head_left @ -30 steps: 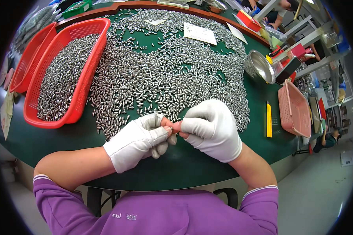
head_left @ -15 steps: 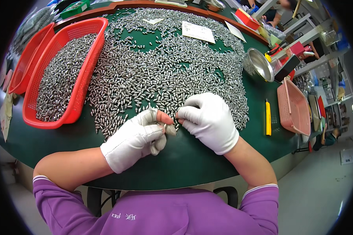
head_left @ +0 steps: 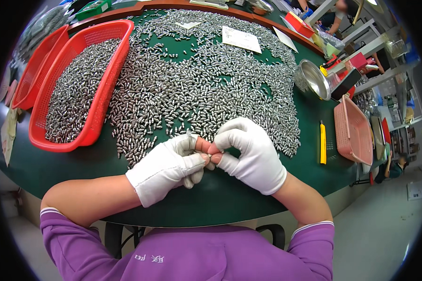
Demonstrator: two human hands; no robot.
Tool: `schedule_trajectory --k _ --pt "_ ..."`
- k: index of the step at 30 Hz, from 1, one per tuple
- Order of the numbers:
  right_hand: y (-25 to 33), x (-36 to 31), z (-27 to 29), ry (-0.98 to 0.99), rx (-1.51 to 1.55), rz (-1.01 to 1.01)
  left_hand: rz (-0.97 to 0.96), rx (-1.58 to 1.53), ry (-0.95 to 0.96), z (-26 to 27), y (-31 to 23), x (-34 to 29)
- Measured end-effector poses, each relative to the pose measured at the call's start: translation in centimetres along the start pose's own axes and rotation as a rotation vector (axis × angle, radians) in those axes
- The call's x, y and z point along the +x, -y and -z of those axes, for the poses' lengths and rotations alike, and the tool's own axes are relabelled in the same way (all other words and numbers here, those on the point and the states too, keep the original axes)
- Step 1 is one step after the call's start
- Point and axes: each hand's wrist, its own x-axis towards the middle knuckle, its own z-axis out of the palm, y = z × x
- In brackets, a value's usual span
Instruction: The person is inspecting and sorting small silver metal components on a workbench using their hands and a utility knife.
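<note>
My two hands meet fingertip to fingertip at the near edge of a wide spread of small silvery metal parts. White gloves with bare fingertips cover both. My left hand is closed in a pinch, its other fingers curled under. Opposite it, my right hand pinches with thumb and forefinger at the same spot. Between the fingertips a tiny shiny metal part just shows; most of it is hidden by the fingers.
At the left, a red plastic basket holds many like parts, with another red basket beside it. Paper slips lie on the spread. To the right are a metal bowl, a yellow cutter knife and a pink basket.
My hands have come together: the left moved slightly right and the right lowered, so their fingertips now touch. The scene has shifted slightly in the view.
</note>
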Motion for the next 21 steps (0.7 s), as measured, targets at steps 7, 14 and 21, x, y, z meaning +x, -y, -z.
schedule_trajectory --k 7,14,21 --pt "-0.2 -0.2 -0.2 -0.021 0.048 -0.010 -0.007 -0.031 0.000 0.3 0.5 0.1" --pt "0.1 0.7 0.6 0.007 -0.031 0.183 -0.018 -0.042 -0.002 0.4 0.5 0.0" --pt "-0.7 0.7 1.2 -0.016 -0.202 0.183 -0.032 -0.120 -0.015 0.5 0.7 0.0"
